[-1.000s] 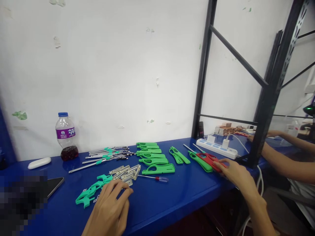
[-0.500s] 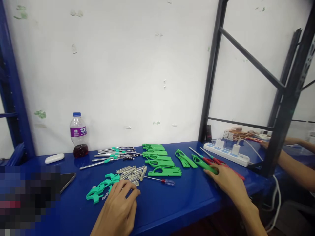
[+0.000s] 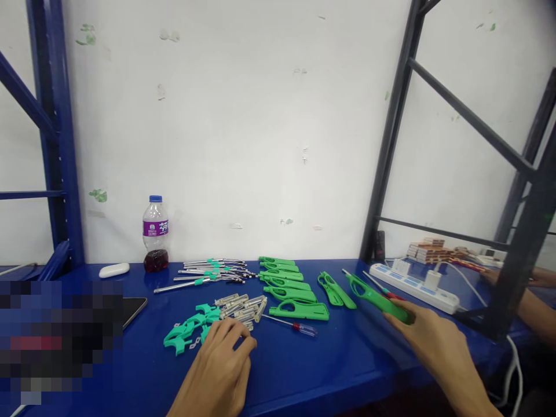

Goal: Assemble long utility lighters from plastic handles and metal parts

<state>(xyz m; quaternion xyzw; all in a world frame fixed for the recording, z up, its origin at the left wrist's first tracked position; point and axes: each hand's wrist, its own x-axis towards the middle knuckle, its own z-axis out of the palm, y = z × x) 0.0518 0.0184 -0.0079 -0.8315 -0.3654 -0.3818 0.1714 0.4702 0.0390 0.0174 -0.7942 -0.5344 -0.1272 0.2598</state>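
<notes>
My right hand grips the lower end of a green lighter casing with a loop opening, held over two red-handled lighters that it partly covers. My left hand rests on the blue table, fingers loosely bent and thumb apart, with nothing visible in it. Just beyond it lie teal trigger pieces and a heap of clear lighter tanks. Several green casing halves lie in a column mid-table, with another pair to their right. A screwdriver lies below the column.
Metal lighter rods with teal parts lie at the back. Behind the left side are a drink bottle, a white case and a dark phone. A power strip borders the black rack post; another person's arm is beyond.
My right hand has lifted the green casing from beside the red lighters and drawn it slightly nearer. The view has swung left. My left hand stays by the teal pieces.
</notes>
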